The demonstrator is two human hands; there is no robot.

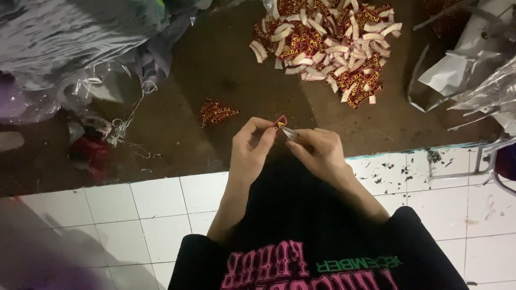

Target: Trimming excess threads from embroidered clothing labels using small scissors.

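Small red woven label [280, 123], yellow-lettered

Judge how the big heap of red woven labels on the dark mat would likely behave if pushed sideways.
The heap of labels would probably spread rather than slide whole, since the pieces lie loose. They look thin and curled, so likely light and floppy. Flat strips are unlikely to roll.

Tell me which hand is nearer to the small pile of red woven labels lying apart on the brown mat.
Left. The left hand sits just right of the small pile of red woven labels, pinching a single red label; the right hand, gripping small metal snips, is farther right.
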